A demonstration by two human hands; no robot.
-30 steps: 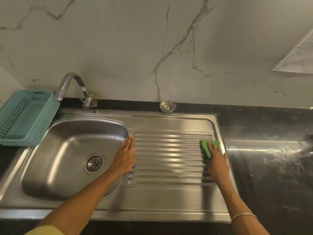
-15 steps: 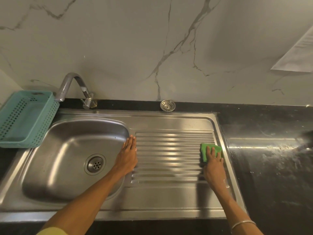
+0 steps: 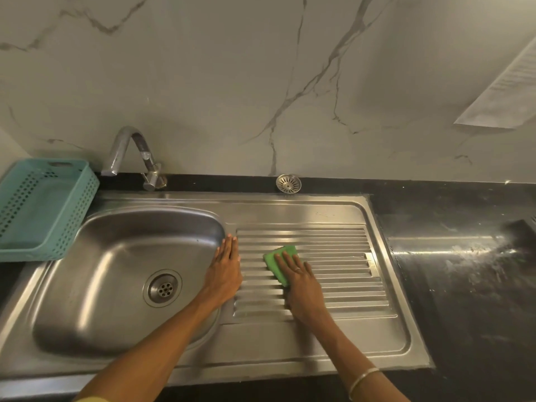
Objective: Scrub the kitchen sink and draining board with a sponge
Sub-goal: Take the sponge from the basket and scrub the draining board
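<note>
A steel sink bowl [image 3: 110,285] with a round drain [image 3: 164,288] lies on the left; its ribbed draining board [image 3: 342,274] stretches to the right. My right hand [image 3: 301,285] presses a green sponge [image 3: 278,258] flat against the left part of the ribs, fingers straight over it. My left hand [image 3: 224,271] rests flat, fingers straight, on the rim between the bowl and the board. The near half of the sponge is hidden under my fingers.
A teal perforated basket [image 3: 43,210] stands at the sink's left end. A curved tap [image 3: 130,155] rises behind the bowl. A loose metal strainer [image 3: 288,183] leans at the wall. The smeared black countertop [image 3: 464,271] lies to the right.
My right hand has slid the sponge from the board's right edge leftward across the ribs, close to my left hand. My left hand has stayed on the rim.
</note>
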